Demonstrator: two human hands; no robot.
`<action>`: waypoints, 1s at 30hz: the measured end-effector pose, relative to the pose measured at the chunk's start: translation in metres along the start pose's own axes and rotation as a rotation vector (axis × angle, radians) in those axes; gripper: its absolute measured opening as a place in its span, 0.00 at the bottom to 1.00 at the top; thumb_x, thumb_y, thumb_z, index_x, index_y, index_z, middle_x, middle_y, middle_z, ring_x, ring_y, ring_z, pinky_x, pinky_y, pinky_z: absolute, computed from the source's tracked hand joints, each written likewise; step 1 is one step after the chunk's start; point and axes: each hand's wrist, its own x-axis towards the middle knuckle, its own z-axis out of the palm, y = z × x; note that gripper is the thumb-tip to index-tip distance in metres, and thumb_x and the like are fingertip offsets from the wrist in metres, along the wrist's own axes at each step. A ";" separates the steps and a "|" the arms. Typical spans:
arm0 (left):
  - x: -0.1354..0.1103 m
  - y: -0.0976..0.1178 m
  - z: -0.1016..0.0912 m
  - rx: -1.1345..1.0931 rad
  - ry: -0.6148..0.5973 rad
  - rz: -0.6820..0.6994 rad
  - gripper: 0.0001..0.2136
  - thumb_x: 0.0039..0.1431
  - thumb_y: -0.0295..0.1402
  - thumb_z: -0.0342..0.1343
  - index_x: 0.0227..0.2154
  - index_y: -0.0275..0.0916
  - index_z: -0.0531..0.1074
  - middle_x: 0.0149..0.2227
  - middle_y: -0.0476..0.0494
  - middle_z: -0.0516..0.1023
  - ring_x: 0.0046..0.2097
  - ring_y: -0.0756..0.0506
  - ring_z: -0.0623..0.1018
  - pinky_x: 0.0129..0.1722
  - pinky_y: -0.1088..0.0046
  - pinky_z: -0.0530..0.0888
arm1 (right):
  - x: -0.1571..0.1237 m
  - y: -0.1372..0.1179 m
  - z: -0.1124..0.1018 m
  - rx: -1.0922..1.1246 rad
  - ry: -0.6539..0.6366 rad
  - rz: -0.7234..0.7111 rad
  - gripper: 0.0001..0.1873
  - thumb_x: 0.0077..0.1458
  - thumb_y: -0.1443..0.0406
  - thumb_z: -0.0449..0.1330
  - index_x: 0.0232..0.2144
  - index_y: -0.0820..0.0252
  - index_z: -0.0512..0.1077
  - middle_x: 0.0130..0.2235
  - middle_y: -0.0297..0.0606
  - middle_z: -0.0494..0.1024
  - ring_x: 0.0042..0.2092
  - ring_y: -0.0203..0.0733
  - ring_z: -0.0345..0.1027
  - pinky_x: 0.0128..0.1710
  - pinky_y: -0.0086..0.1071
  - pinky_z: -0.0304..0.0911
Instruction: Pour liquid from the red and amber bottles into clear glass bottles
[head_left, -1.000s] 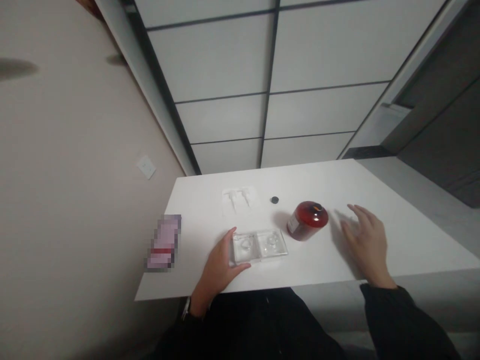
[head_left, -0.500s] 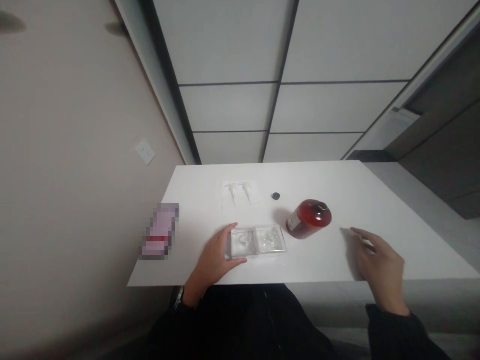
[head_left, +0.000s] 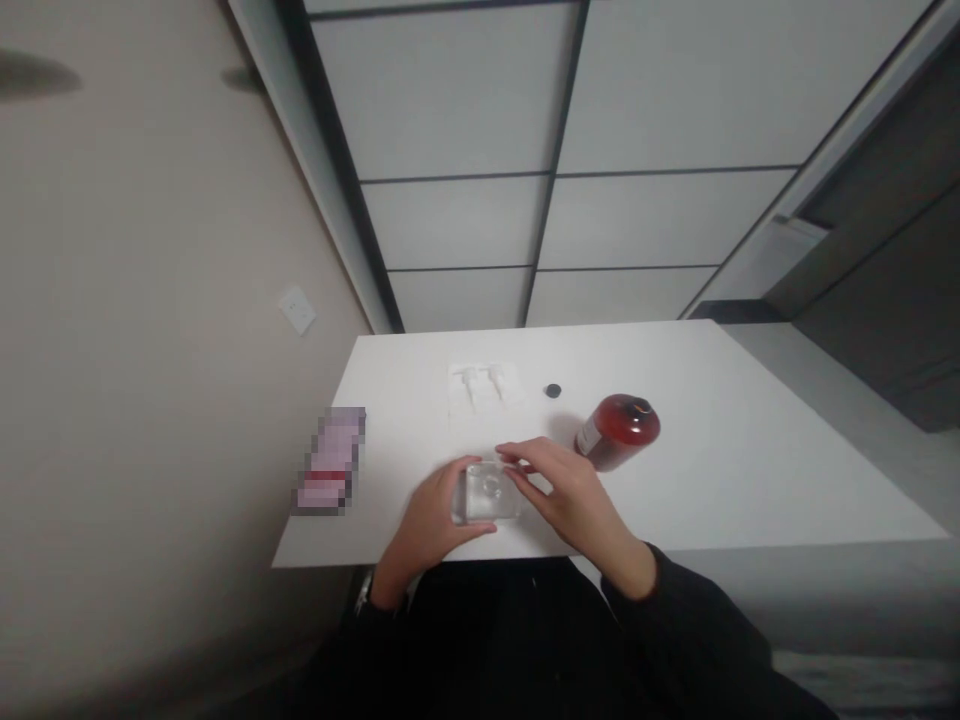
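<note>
A clear plastic case point(head_left: 487, 492) with round wells lies near the front edge of the white table point(head_left: 750, 470). My left hand point(head_left: 431, 520) grips its left end, thumb on the near side and fingers on the far side. My right hand point(head_left: 566, 490) lies over the case's right half, fingers stretched out and touching it; that half is hidden. A dark red bottle point(head_left: 619, 430) with an open neck stands just right of my right hand.
A small black cap point(head_left: 553, 390) lies behind the bottle. Two white pump heads point(head_left: 481, 384) rest on a pale sheet at the table's back. A blurred pink packet point(head_left: 331, 460) sits on the left edge. A wall runs along the left.
My right hand has swung left from the table's right front, past the bottle, onto the right half of the clear case. My left hand has kept its hold.
</note>
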 end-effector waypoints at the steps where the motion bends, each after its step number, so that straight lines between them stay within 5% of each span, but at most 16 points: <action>1: 0.000 0.001 0.000 -0.001 -0.003 -0.001 0.35 0.50 0.37 0.76 0.60 0.45 0.70 0.59 0.38 0.80 0.60 0.32 0.79 0.62 0.47 0.75 | -0.001 0.000 0.001 -0.026 -0.044 -0.003 0.12 0.69 0.69 0.58 0.51 0.55 0.76 0.42 0.42 0.85 0.41 0.48 0.82 0.40 0.43 0.81; 9: 0.003 -0.002 0.000 0.000 -0.008 0.021 0.36 0.48 0.36 0.76 0.60 0.45 0.69 0.59 0.38 0.79 0.59 0.31 0.80 0.62 0.46 0.75 | 0.001 -0.010 -0.014 -0.082 -0.246 0.012 0.26 0.62 0.78 0.52 0.58 0.57 0.72 0.52 0.46 0.84 0.51 0.50 0.81 0.48 0.46 0.80; 20: 0.003 -0.003 0.001 0.024 -0.020 0.015 0.36 0.49 0.37 0.76 0.60 0.44 0.68 0.60 0.36 0.78 0.61 0.31 0.78 0.64 0.45 0.73 | 0.011 0.003 -0.018 -0.336 -0.392 -0.124 0.18 0.64 0.75 0.62 0.53 0.58 0.78 0.48 0.44 0.86 0.45 0.51 0.83 0.40 0.42 0.81; 30: 0.002 0.003 0.000 0.044 -0.043 -0.011 0.36 0.49 0.38 0.77 0.60 0.42 0.68 0.60 0.37 0.78 0.61 0.32 0.78 0.64 0.48 0.73 | 0.021 0.003 -0.015 -0.378 -0.463 -0.111 0.05 0.66 0.71 0.64 0.42 0.59 0.79 0.42 0.42 0.84 0.40 0.45 0.79 0.35 0.35 0.70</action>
